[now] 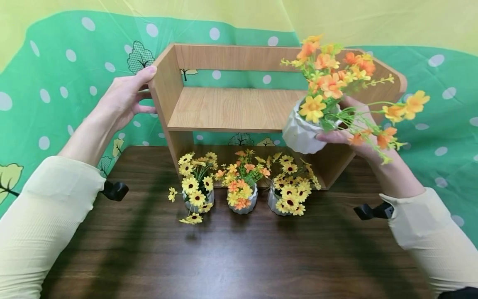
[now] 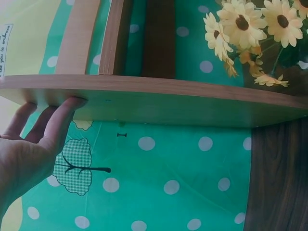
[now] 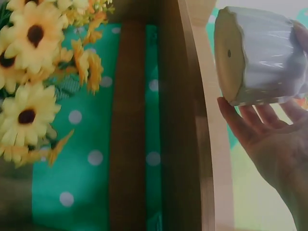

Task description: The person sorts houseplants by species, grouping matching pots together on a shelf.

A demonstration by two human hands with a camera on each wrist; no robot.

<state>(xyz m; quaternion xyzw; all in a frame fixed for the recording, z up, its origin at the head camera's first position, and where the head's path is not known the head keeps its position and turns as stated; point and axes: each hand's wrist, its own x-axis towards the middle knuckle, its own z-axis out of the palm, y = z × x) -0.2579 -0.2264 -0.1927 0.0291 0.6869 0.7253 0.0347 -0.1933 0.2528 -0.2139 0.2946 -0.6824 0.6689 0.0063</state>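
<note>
My right hand [image 1: 354, 120] grips a white ridged pot [image 1: 304, 135] of orange and yellow artificial flowers [image 1: 330, 85]. This potted plant hangs tilted in front of the upper right part of a two-tier wooden shelf [image 1: 235, 109]. In the right wrist view, the pot's pale underside [image 3: 228, 55] with a small hole shows, fingers wrapped beneath it. My left hand [image 1: 125, 97] touches the shelf's left side panel [image 1: 164, 89], thumb at its front edge. From the left wrist view, extended fingers [image 2: 60, 120] rest against the panel's outer face; the thumb is hidden there.
Before the lower tier stand three more potted flowers on the dark wooden table [image 1: 231, 253]: yellow daisies [image 1: 196, 189] at left, orange and yellow blooms [image 1: 240, 187] in the middle, yellow daisies [image 1: 291, 191] at right. A green dotted cloth [image 1: 67, 104] hangs behind the shelf.
</note>
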